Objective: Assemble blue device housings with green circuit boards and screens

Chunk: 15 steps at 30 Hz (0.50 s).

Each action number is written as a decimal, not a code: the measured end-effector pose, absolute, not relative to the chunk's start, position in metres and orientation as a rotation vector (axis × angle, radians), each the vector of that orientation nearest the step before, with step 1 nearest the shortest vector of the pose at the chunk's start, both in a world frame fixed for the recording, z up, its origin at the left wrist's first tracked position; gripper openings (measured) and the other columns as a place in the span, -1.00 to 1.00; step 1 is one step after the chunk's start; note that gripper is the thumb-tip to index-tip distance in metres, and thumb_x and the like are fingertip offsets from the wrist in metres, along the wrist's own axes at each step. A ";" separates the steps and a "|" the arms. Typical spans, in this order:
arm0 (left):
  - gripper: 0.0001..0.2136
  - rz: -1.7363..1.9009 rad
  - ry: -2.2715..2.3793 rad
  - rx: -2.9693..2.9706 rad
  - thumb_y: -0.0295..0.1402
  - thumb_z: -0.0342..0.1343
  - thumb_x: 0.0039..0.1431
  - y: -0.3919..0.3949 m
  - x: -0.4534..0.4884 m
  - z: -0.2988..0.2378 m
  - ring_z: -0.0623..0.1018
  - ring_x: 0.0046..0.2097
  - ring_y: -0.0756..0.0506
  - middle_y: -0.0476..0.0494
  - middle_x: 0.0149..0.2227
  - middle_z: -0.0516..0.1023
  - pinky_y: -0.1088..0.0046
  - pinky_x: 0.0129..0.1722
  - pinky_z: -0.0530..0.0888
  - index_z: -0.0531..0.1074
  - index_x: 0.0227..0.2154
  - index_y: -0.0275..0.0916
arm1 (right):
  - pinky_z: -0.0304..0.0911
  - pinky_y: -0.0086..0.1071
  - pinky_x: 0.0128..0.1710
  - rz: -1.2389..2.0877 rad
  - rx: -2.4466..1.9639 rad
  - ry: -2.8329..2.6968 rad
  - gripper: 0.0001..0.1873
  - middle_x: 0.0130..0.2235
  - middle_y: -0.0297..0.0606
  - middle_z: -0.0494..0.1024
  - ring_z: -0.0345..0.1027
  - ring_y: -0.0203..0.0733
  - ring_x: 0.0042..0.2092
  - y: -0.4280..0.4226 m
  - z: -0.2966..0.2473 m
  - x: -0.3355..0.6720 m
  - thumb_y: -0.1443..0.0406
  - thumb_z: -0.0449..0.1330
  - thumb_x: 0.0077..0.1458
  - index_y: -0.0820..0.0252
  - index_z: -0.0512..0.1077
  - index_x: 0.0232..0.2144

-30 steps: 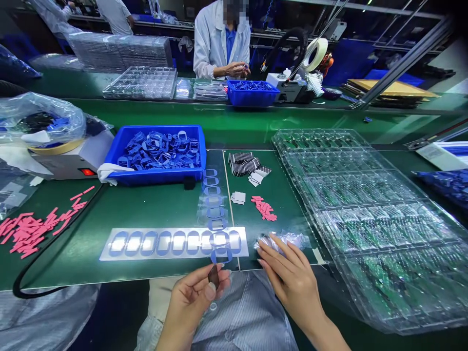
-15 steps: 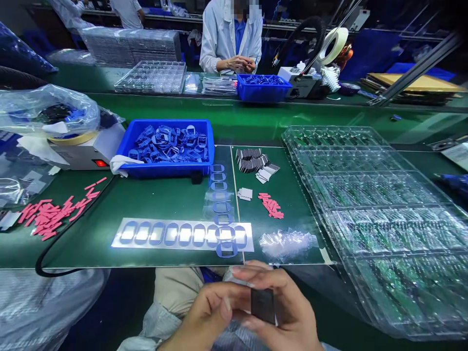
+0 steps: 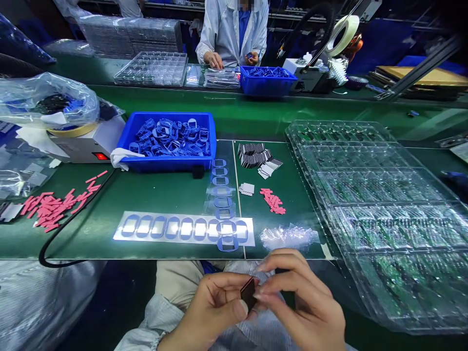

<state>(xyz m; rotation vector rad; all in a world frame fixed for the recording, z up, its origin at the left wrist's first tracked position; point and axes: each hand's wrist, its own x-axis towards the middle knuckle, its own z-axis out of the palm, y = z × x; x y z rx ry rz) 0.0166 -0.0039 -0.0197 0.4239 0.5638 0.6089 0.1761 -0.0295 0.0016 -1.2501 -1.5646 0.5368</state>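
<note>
Both hands meet over my lap, just below the table's near edge. My left hand (image 3: 212,307) pinches a small dark rectangular part (image 3: 247,292) between thumb and fingers. My right hand (image 3: 307,307) is curled, its fingertips touching the same part from the right. On the green table (image 3: 146,195) just beyond lie a white strip of blue oval rings (image 3: 183,228), a vertical strip of more rings (image 3: 220,190) and a pile of small clear film pieces (image 3: 288,236).
A blue bin of blue frames (image 3: 170,141) stands behind the strips. Stacked clear blister trays (image 3: 376,204) fill the right. Pink strips (image 3: 54,204) lie left, more pink strips (image 3: 273,201) and striped black pieces (image 3: 256,156) mid-table. A white-coated person (image 3: 236,29) works across the conveyor.
My right hand came off the clear film pile and joined the left at my lap. The dark part has turned from face-on to edge-on between the fingers.
</note>
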 end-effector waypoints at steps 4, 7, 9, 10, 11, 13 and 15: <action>-0.74 0.662 0.499 0.531 -0.30 0.34 -0.07 -0.004 0.014 -0.026 0.61 -0.26 0.03 -0.01 -0.31 0.69 0.62 -0.28 0.45 0.59 -0.24 -0.01 | 0.32 -0.33 -0.39 0.470 -1.310 -1.648 -0.85 -0.41 -0.30 0.44 0.34 -0.22 -0.34 -0.026 0.006 0.181 0.49 0.21 0.03 0.15 0.46 -0.42; -0.73 0.657 0.522 0.576 -0.33 0.33 -0.05 -0.004 0.012 -0.027 0.63 -0.21 0.00 -0.03 -0.26 0.69 0.61 -0.25 0.46 0.58 -0.22 0.00 | 0.30 -0.34 -0.40 0.486 -1.310 -1.649 -0.85 -0.42 -0.31 0.43 0.33 -0.23 -0.35 -0.026 0.005 0.181 0.49 0.20 0.03 0.15 0.46 -0.43; -0.73 0.657 0.541 0.587 -0.34 0.33 -0.05 -0.004 0.011 -0.027 0.63 -0.19 -0.03 -0.02 -0.27 0.69 0.58 -0.23 0.48 0.58 -0.22 0.01 | 0.29 -0.34 -0.40 0.496 -1.308 -1.639 -0.85 -0.43 -0.32 0.42 0.32 -0.24 -0.34 -0.025 0.004 0.180 0.50 0.20 0.03 0.15 0.46 -0.42; -0.73 0.656 0.546 0.590 -0.35 0.33 -0.05 -0.004 0.010 -0.027 0.63 -0.18 -0.04 -0.01 -0.28 0.69 0.57 -0.22 0.48 0.58 -0.22 0.01 | 0.28 -0.35 -0.39 0.500 -1.308 -1.633 -0.85 -0.42 -0.33 0.41 0.31 -0.25 -0.34 -0.025 0.004 0.180 0.50 0.20 0.03 0.15 0.46 -0.42; -0.73 0.655 0.546 0.592 -0.35 0.33 -0.06 -0.004 0.010 -0.027 0.63 -0.18 -0.04 -0.01 -0.29 0.69 0.57 -0.21 0.49 0.58 -0.23 0.01 | 0.28 -0.35 -0.38 0.503 -1.308 -1.628 -0.84 -0.42 -0.33 0.41 0.30 -0.25 -0.33 -0.025 0.004 0.180 0.50 0.20 0.03 0.15 0.46 -0.41; -0.73 0.650 0.543 0.599 -0.35 0.34 -0.06 -0.003 0.010 -0.027 0.63 -0.17 -0.04 -0.01 -0.29 0.69 0.56 -0.19 0.49 0.58 -0.23 0.01 | 0.27 -0.35 -0.36 0.506 -1.310 -1.624 -0.84 -0.41 -0.33 0.40 0.29 -0.25 -0.33 -0.024 0.004 0.181 0.50 0.21 0.04 0.15 0.46 -0.41; -0.73 0.644 0.547 0.606 -0.35 0.33 -0.05 -0.002 0.010 -0.028 0.63 -0.17 -0.03 -0.01 -0.27 0.69 0.55 -0.17 0.49 0.58 -0.23 0.02 | 0.27 -0.34 -0.35 0.512 -1.313 -1.623 -0.84 -0.41 -0.34 0.41 0.29 -0.26 -0.32 -0.024 0.003 0.181 0.50 0.21 0.04 0.14 0.46 -0.40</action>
